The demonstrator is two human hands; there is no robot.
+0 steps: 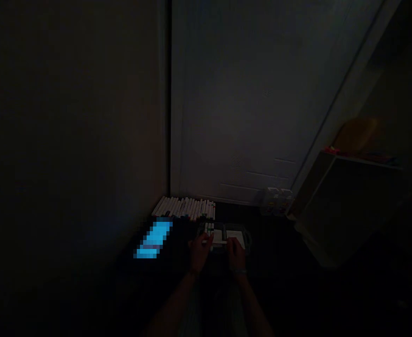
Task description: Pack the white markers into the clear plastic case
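A slim white marker [219,242] lies level between my two hands. My left hand [200,252] is closed on its left end, and my right hand [236,254] is closed at its right end. Just beyond and beneath them sits an open clear plastic case [248,239]. Several white markers [209,228] stand side by side in the case's left half. A pale flat panel or sheet [234,233] shows in the right half. The room is very dark, so my separate fingers are hard to make out.
Behind the case to the left, a long row of white markers [185,208] lies against the wall. A glowing blue, pixelated screen [154,238] is at the left. Clear containers [276,201] stand back right, near a cabinet [364,201] with an orange object on top.
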